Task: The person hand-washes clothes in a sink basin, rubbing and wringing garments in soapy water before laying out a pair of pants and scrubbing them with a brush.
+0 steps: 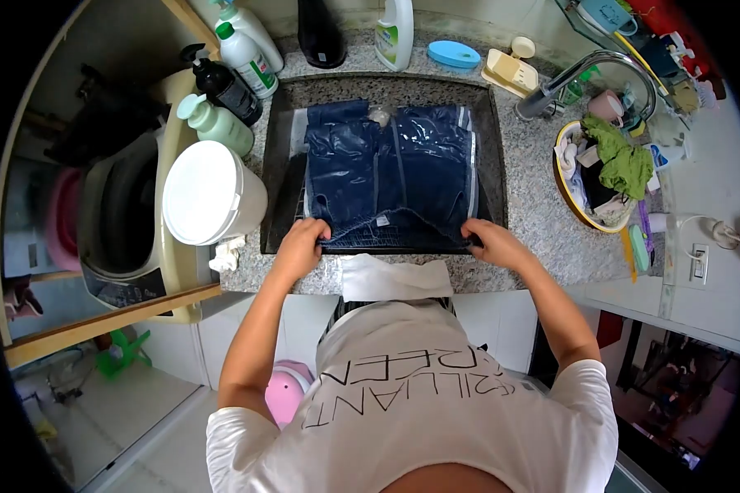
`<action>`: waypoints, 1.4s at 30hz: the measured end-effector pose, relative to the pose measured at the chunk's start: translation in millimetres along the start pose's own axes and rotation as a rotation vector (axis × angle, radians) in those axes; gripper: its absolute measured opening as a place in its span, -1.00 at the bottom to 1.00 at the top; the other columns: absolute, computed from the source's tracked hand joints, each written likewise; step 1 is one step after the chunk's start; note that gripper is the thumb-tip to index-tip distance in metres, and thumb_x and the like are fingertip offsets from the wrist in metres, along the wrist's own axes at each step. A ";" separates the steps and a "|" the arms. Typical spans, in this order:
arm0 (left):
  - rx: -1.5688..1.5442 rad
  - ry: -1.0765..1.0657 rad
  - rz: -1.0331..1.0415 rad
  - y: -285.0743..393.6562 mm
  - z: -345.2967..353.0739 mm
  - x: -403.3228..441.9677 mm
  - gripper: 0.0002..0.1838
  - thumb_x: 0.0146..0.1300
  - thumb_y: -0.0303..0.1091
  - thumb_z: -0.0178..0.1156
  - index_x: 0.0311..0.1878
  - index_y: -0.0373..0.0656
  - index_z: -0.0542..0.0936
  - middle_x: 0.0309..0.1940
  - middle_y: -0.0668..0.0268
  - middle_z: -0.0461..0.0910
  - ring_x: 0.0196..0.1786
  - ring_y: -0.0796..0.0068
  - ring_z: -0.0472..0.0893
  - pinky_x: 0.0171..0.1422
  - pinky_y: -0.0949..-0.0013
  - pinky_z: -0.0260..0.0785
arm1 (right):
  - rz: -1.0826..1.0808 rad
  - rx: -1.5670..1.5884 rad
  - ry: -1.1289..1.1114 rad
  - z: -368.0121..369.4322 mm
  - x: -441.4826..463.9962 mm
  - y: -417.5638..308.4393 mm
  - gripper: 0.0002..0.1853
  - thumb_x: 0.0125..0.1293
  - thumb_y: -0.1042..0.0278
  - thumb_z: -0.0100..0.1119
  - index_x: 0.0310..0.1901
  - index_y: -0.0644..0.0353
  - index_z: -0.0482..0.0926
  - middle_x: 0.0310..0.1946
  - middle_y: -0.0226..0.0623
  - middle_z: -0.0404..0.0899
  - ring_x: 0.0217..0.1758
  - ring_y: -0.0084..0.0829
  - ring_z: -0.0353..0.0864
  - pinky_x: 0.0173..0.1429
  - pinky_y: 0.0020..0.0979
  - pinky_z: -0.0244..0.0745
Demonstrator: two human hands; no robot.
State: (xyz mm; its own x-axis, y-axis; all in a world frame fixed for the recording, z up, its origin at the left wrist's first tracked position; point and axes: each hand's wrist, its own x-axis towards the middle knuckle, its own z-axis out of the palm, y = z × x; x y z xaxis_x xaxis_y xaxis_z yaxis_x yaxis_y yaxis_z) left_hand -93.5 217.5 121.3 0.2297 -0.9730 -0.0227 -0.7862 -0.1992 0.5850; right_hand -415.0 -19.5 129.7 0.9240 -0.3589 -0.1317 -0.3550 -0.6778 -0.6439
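Wet dark blue trousers [427, 164] with white side stripes lie spread in a dark stone sink [497, 172], their waistband toward me. My left hand [302, 245] pinches the left end of the waistband at the sink's front left. At the front right, my right hand [489, 244] has its fingers closed on the other end. Between the hands the waistband sags in a curve with a small white label on it. A white cloth [396, 279] hangs over the counter's front edge.
Left of the sink stand a white lidded bucket [201, 193] and several bottles [214, 127]. Behind it are a blue soap dish [454, 54] and a beige one [510, 74]. A faucet [543, 100] and a basin of clothes [561, 185] stand right. A washing machine [173, 279] is far left.
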 end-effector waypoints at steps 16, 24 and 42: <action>0.278 -0.178 0.083 7.4 1.9 23.6 -0.78 -0.05 -0.47 0.21 -0.25 -0.12 0.63 -0.36 0.25 0.52 -0.16 0.17 0.55 -0.08 0.22 0.44 | -0.032 -0.453 -0.095 3.0 38.4 -2.0 -0.73 0.04 0.42 0.17 -0.16 0.15 0.51 -0.28 -0.25 0.49 -0.09 -0.18 0.51 -0.11 -0.24 0.49; 0.218 -0.139 0.165 8.8 -16.1 -10.5 -0.77 -0.17 -0.54 0.19 -0.35 -0.12 0.65 -0.43 0.30 0.47 -0.26 0.27 0.50 -0.13 0.29 0.43 | -0.258 -0.408 -0.154 -3.0 0.9 -17.1 -0.80 -0.07 0.49 0.16 -0.32 0.16 0.54 -0.38 -0.26 0.42 -0.18 -0.20 0.47 -0.15 -0.24 0.44; 0.432 -0.265 -0.563 -25.3 70.0 64.5 -0.08 0.27 0.37 -0.43 0.42 -0.26 0.01 0.44 0.07 -0.05 0.48 0.09 -0.07 0.52 0.23 -0.29 | 0.673 -0.325 0.287 86.5 93.5 49.9 -0.38 0.38 -0.09 -0.21 0.33 0.16 0.17 0.36 -0.18 0.14 0.44 -0.12 0.02 0.45 -0.07 -0.12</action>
State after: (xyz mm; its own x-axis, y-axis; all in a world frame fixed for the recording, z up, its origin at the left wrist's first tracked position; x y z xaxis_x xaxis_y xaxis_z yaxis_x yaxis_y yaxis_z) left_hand -98.9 151.6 48.3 0.5605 -0.6950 -0.4503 -0.7580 -0.6496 0.0592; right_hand -334.0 -31.4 20.1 0.4398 -0.8785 -0.1866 -0.8879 -0.3941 -0.2371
